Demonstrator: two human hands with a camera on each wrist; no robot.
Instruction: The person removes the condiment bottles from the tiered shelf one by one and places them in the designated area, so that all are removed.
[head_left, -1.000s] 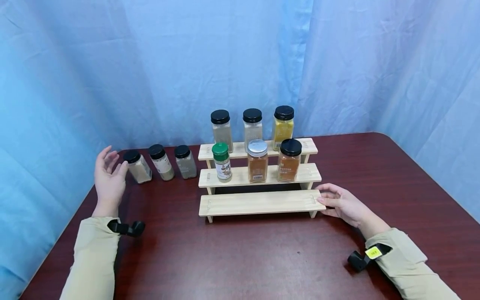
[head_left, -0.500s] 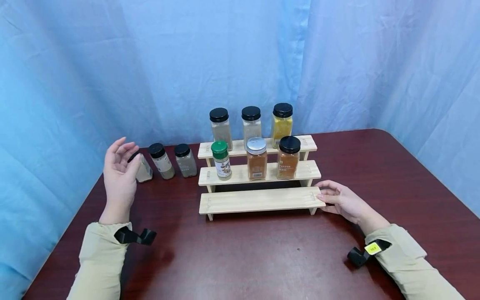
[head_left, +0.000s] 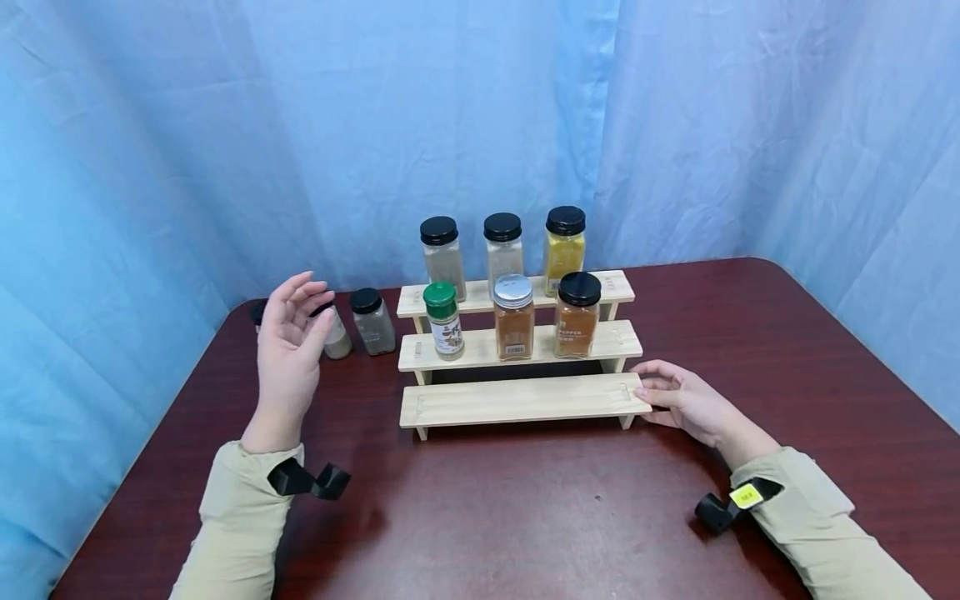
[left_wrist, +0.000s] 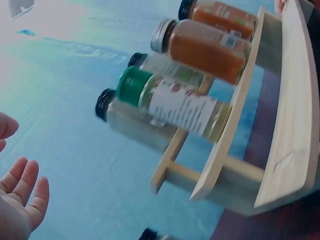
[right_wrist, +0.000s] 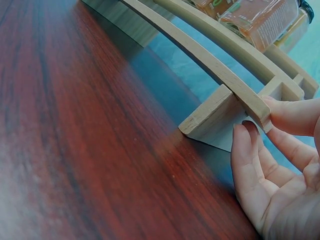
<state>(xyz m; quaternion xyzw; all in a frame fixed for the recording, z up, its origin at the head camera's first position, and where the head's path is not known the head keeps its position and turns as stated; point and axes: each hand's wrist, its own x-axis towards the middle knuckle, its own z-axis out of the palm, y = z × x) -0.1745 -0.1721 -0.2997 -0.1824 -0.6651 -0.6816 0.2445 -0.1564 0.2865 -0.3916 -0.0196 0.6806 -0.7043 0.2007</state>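
My left hand (head_left: 288, 367) hovers in front of the jars at the left of the table, fingers spread and lightly bent, holding nothing. It hides most of the leftmost black-lidded jar (head_left: 258, 311) and part of the labelled spice jar (head_left: 339, 342). A grey spice jar (head_left: 375, 329) stands just right of them. With thumb above and fingers below, my right hand (head_left: 686, 408) grips the right end of the wooden three-step spice rack (head_left: 517, 402); the right wrist view shows the thumb against the shelf end (right_wrist: 257, 107).
The top step bears two pale jars (head_left: 446, 265) (head_left: 506, 260) and a yellow one (head_left: 565, 257). On the middle step stand a green-capped bottle (head_left: 448, 333), a silver-lidded jar (head_left: 514, 329) and a black-lidded pepper jar (head_left: 577, 329). Blue curtains (head_left: 375, 125) surround the dark red table (head_left: 525, 517).
My left hand has moved right, from beside the leftmost jar to in front of the labelled jar. My right hand keeps its grip on the rack, and the jars stay put.
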